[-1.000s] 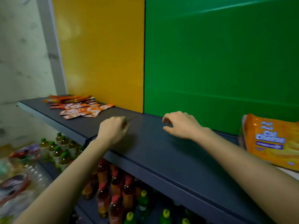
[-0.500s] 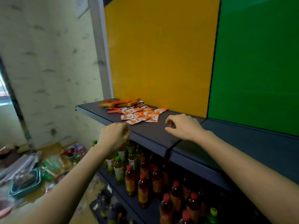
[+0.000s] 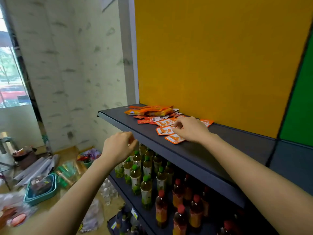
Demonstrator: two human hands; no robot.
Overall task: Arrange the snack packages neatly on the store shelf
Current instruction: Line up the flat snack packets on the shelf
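Change: right hand (image 3: 191,131) is now reaching onto the small orange packets (image 3: 165,123), having come off the bare shelf (image 3: 194,155) surface beside them.
Right hand: it is lying over the near packets with fingers bent and fingertips touching them; whether it is pinching one cannot be told.
Left hand: left hand (image 3: 118,146) is hovering just in front of the shelf's front edge, fingers loosely curled, gripping nothing visible.
Packets: they are lying loose and overlapping at the shelf's left end, against the yellow back panel (image 3: 211,56).
Larger orange bags (image 3: 149,111): these are lying flat just behind the packets.
Below: green-capped bottles (image 3: 135,177) and red-capped bottles (image 3: 177,197) are standing on the lower shelf.
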